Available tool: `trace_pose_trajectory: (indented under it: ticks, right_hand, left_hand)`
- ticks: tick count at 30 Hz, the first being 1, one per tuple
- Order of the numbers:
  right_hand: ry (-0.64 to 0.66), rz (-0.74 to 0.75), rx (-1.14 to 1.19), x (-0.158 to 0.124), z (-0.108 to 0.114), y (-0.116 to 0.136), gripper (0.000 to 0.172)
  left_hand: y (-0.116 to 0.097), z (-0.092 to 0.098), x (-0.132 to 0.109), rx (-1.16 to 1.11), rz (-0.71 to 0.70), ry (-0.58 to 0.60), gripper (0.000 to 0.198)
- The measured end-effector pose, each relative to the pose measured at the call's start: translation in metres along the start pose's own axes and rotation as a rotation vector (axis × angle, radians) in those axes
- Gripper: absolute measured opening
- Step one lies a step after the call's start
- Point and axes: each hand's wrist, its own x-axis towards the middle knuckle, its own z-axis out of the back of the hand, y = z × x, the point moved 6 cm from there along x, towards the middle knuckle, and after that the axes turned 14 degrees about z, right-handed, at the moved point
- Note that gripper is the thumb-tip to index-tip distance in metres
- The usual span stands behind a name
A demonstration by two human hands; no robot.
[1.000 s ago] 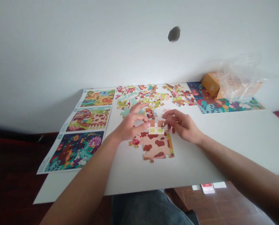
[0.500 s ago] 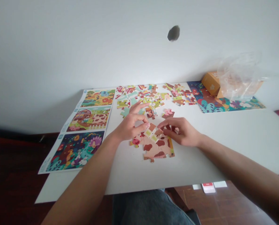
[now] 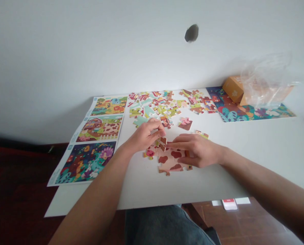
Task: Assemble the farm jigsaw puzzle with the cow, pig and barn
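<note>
Hands meet at frame centre: left hand [image 3: 145, 136] pinches, it seems, a puzzle piece [image 3: 163, 141]; right hand [image 3: 196, 149] lies flat, fingers spread, on cow puzzle [image 3: 170, 163].

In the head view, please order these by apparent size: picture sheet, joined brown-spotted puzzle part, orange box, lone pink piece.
1. picture sheet
2. joined brown-spotted puzzle part, partly hidden by the right hand
3. orange box, farther off, partly behind a plastic bag: rank unsure
4. lone pink piece

Head-worn camera looks forward and down, close over the table [image 3: 243, 163].
</note>
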Motion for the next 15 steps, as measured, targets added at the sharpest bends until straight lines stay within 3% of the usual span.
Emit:
trace_pose_trajectory:
  ticks: [3, 7, 10, 15]
  right_hand:
    - [0.071, -0.060, -0.079, -0.002, 0.000, -0.003, 0.047]
    - [0.140, -0.123, -0.134, -0.005, 0.002, -0.008, 0.042]
    - [0.153, -0.152, -0.152, -0.008, 0.010, -0.013, 0.040]
    - [0.142, -0.196, -0.165, -0.016, 0.023, -0.020, 0.041]
  left_hand:
    - [0.006, 0.004, 0.000, -0.053, 0.063, 0.001, 0.029]
    - [-0.001, 0.003, -0.003, -0.036, -0.038, 0.086, 0.023]
    - [-0.008, -0.008, -0.005, 0.027, -0.111, 0.192, 0.020]
    - [-0.013, -0.032, -0.008, 0.168, -0.117, 0.337, 0.022]
